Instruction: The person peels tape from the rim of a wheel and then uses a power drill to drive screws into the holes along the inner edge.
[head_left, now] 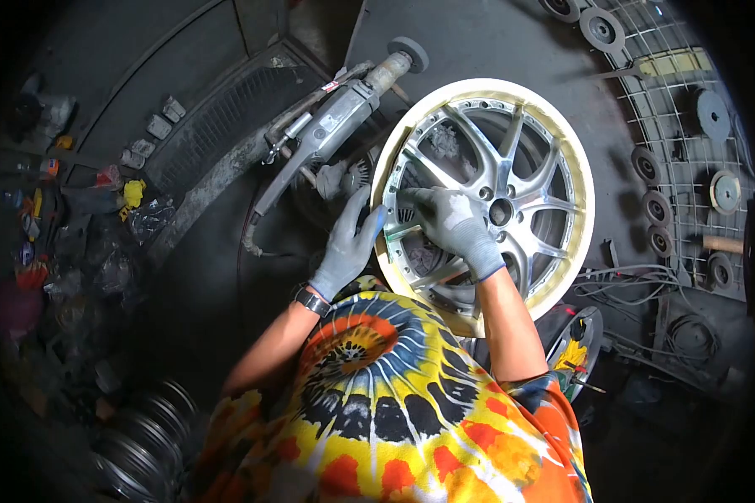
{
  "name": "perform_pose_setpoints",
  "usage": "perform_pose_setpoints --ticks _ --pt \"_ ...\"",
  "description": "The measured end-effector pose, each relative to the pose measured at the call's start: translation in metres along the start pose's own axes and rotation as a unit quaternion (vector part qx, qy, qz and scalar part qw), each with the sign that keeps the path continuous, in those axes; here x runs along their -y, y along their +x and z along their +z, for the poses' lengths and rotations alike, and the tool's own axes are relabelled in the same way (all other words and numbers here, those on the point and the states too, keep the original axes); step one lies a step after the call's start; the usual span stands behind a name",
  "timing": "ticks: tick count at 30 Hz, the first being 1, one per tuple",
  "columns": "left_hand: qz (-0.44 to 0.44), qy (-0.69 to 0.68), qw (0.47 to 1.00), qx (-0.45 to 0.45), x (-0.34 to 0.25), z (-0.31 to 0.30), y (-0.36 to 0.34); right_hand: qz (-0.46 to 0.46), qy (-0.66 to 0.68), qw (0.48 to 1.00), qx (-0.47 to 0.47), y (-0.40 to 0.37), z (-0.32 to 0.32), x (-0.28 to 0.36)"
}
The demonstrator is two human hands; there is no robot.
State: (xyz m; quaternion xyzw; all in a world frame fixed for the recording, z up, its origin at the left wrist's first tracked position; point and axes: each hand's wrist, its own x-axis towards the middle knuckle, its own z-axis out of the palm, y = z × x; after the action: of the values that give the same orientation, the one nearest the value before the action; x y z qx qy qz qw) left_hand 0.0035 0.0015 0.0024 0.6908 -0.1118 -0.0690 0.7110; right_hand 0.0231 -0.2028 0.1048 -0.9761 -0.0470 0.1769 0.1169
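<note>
A silver multi-spoke wheel rim [501, 172] with a pale yellowish outer lip faces up in front of me. My left hand [348, 247], in a grey glove, rests against the rim's left outer edge, its thumb and fingers apart. Over the left spokes lies my right hand [455, 222], also gloved, with its fingers bent down toward the inner left side of the rim. What those fingertips hold, if anything, is hidden. A thin greenish strip [392, 230] shows on the rim's left inner edge, between the hands.
A grey grinding tool [335, 121] with a round wheel lies behind and left. Abrasive discs [713, 115] hang on a wire rack [688, 159] at right. Cables [629, 283] lie below it. Stacked rims [147, 436] stand at lower left, with clutter [101, 201] above them.
</note>
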Motion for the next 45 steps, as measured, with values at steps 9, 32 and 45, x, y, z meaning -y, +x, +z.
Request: perform_pose_setpoints --ticks 9,32,45 --pt "0.008 0.017 1.000 -0.009 0.007 0.001 -0.001 0.003 -0.001 1.000 -0.008 0.004 -0.006 -0.001" --pt "0.010 0.028 1.000 0.002 0.009 -0.001 -0.001 0.005 0.014 1.000 -0.026 0.003 0.001 -0.001" --pt "0.000 0.019 0.999 0.039 0.008 -0.007 0.005 0.074 0.001 0.983 -0.167 -0.035 0.031 0.022"
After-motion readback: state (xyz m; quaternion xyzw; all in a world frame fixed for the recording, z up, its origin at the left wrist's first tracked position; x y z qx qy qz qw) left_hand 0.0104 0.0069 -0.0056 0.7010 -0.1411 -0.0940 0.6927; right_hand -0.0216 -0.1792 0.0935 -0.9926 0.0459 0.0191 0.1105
